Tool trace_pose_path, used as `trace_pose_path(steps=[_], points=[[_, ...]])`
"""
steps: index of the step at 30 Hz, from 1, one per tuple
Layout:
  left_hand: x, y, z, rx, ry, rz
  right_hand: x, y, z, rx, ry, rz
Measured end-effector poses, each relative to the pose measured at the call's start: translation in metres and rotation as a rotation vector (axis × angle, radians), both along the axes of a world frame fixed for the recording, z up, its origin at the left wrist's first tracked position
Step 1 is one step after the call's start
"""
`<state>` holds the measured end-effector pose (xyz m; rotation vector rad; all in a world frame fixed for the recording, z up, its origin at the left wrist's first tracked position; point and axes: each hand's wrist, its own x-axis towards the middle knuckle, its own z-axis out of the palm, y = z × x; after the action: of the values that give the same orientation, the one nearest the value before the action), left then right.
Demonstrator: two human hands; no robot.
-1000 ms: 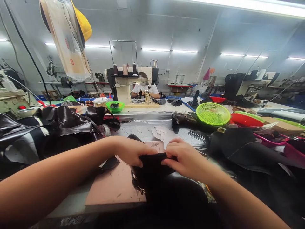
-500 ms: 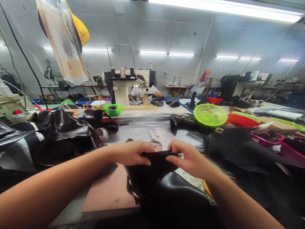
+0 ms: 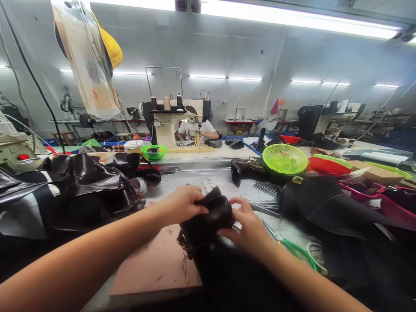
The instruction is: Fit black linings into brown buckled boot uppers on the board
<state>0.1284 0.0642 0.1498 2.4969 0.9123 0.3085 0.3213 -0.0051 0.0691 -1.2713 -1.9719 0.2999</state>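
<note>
A glossy black leather boot upper [image 3: 208, 219] is held over the front of the bench, its top edge bent and folded. My left hand [image 3: 185, 204] pinches the far left part of that edge between thumb and fingers. On the other side, my right hand [image 3: 245, 225] has its thumb on the leather and its fingers curled at the right edge. A small strap with a metal buckle [image 3: 183, 245] shows on the left side. The lower part of the upper merges into dark shadow.
A pinkish board [image 3: 159, 264] lies under the work. Green-handled scissors [image 3: 297, 251] rest by my right forearm. Black leather pieces [image 3: 87, 182] pile up at left, dark material [image 3: 325, 212] at right. Beyond stand a yellow-green basket [image 3: 284, 159] and a sewing machine [image 3: 175, 123] with a person behind it.
The top edge, stretched flat between both hands before, is now bent and folded over. My right hand has shifted down and around the right side. The scissors have come into view.
</note>
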Motion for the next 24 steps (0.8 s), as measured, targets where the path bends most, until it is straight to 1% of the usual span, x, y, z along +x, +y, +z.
trace_pose_path(steps=[1,2,3,5,6,7,8,9,11,13,15,16,17,20,22,23,24], points=[[-0.001,0.000,-0.002,-0.014,0.005,0.012,-0.002,0.000,-0.004,0.013,0.002,0.030],[-0.001,-0.001,-0.004,-0.032,0.013,0.018,-0.004,-0.001,-0.005,-0.008,0.004,0.089],[-0.001,-0.001,-0.005,-0.053,0.016,0.014,-0.005,-0.001,-0.004,-0.078,0.006,0.168],[-0.001,-0.002,-0.008,-0.104,-0.005,-0.013,-0.005,0.002,0.004,-0.322,0.006,0.320],[-0.002,-0.002,-0.009,-0.134,-0.027,-0.028,-0.003,0.005,0.009,-0.451,-0.005,0.373],[-0.002,-0.002,-0.010,-0.166,-0.054,-0.038,-0.001,0.008,0.014,-0.558,-0.028,0.411],[-0.004,-0.002,-0.011,-0.198,-0.084,-0.041,0.002,0.012,0.019,-0.626,-0.052,0.428],[-0.005,-0.001,-0.013,-0.227,-0.117,-0.036,0.005,0.017,0.022,-0.645,-0.063,0.422],[-0.010,-0.002,-0.016,-0.279,-0.186,-0.001,0.009,0.024,0.025,-0.594,-0.039,0.403],[-0.013,-0.004,-0.020,-0.315,-0.240,0.051,0.012,0.031,0.022,-0.558,0.001,0.447],[-0.015,-0.008,-0.023,-0.324,-0.265,0.100,0.013,0.036,0.016,-0.587,-0.010,0.506],[-0.015,-0.010,-0.025,-0.320,-0.276,0.119,0.013,0.038,0.012,-0.585,-0.028,0.494],[-0.015,-0.012,-0.027,-0.315,-0.288,0.140,0.013,0.041,0.008,-0.557,-0.049,0.440],[-0.011,-0.016,-0.032,-0.325,-0.335,0.202,0.012,0.048,0.002,-0.430,-0.197,0.191],[-0.008,-0.016,-0.036,-0.330,-0.365,0.219,0.014,0.050,0.006,-0.397,-0.360,0.078],[-0.006,-0.016,-0.038,-0.325,-0.372,0.216,0.014,0.051,0.010,-0.373,-0.413,0.035],[-0.005,-0.016,-0.040,-0.315,-0.375,0.212,0.015,0.051,0.016,-0.337,-0.422,0.006]])
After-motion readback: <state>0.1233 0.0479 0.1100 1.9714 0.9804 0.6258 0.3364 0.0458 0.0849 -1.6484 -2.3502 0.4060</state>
